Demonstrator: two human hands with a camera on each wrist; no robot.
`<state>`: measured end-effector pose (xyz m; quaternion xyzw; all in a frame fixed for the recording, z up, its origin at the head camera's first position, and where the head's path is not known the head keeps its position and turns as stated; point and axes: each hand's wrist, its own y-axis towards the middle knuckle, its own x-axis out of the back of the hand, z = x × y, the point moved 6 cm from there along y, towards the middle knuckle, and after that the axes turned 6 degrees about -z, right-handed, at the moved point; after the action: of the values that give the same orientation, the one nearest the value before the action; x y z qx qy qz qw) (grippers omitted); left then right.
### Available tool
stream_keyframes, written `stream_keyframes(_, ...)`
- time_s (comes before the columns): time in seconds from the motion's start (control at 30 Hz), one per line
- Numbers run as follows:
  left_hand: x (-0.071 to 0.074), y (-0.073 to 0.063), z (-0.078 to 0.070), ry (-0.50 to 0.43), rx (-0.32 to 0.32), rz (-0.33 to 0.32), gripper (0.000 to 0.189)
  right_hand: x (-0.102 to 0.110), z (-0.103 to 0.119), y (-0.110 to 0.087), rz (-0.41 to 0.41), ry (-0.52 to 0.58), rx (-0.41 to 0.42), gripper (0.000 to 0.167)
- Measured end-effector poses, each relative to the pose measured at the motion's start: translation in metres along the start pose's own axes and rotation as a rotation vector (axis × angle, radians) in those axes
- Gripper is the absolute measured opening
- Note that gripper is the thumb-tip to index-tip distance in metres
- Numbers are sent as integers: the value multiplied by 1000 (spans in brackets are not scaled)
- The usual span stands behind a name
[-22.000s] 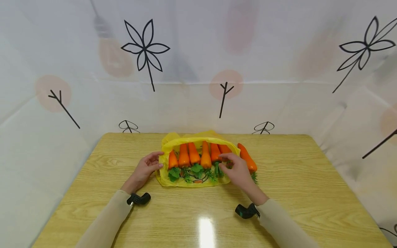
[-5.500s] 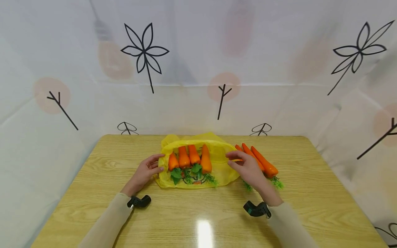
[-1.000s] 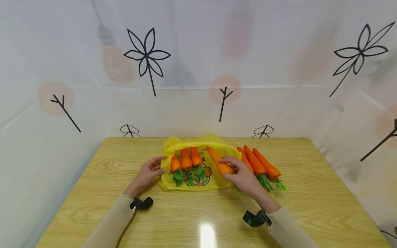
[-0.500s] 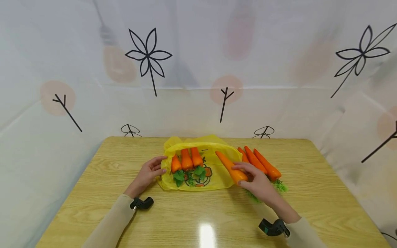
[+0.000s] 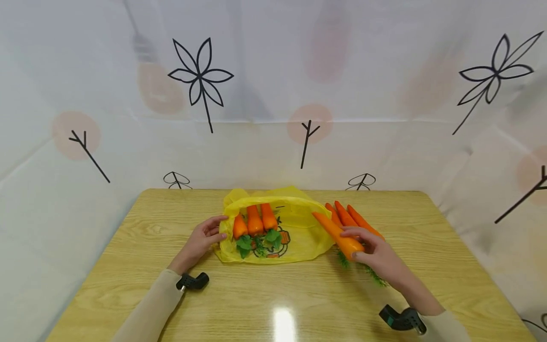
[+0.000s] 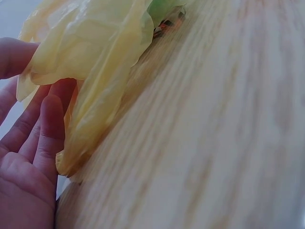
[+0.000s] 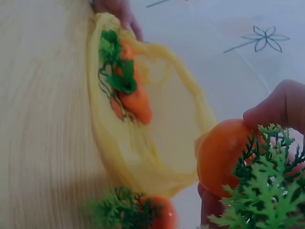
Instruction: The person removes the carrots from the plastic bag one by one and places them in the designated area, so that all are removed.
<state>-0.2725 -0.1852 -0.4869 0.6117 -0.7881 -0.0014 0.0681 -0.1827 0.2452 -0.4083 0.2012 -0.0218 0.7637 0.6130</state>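
My right hand (image 5: 380, 259) holds an orange carrot (image 5: 337, 235) by its thick end, just beyond the right side of a yellow plastic bag (image 5: 299, 247). Seen from the right wrist, thumb and fingers grip this carrot (image 7: 221, 157) beside its feathery green top (image 7: 267, 186). My left hand (image 5: 201, 242) holds the bag's left edge; the left wrist view has its fingers (image 6: 50, 124) at the thin yellow film (image 6: 95, 47). Inside the bag lie three carrots (image 5: 255, 223) with green tops toward me. The bag's mouth gapes toward me.
To the right of the bag, three more carrots (image 5: 361, 221) lie side by side on the wooden table (image 5: 239, 304), partly behind the right hand. A white patterned cloth (image 5: 256, 147) hangs behind the table's far edge.
Over the last second the right hand has drawn a carrot out of the bag to the right. Earlier, several more carrots were inside; the right-hand row has grown. The left hand has stayed put.
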Motion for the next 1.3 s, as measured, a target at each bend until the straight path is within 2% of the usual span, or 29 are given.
stream_keyframes(0.17,0,-1,-2,-12,1,-7,53,12,-4,-4,67,52,-36,38)
stream_keyframes(0.3,1,-2,-3,-18,-2,-11,52,25,-7,-8,101,48,-72,37)
stream_keyframes(0.6,1,-2,-3,-8,-1,1,53,55,-10,-13,108,64,-17,40)
stream_keyframes(0.77,1,-2,-2,-3,7,9,53,70,-11,-13,55,69,-4,40)
stream_keyframes(1.0,1,-2,-3,-2,4,6,53,85,-27,-10,-42,69,-70,41)
stream_keyframes(1.3,0,-2,-4,-6,8,0,53,107,-55,-11,-158,-154,-159,44)
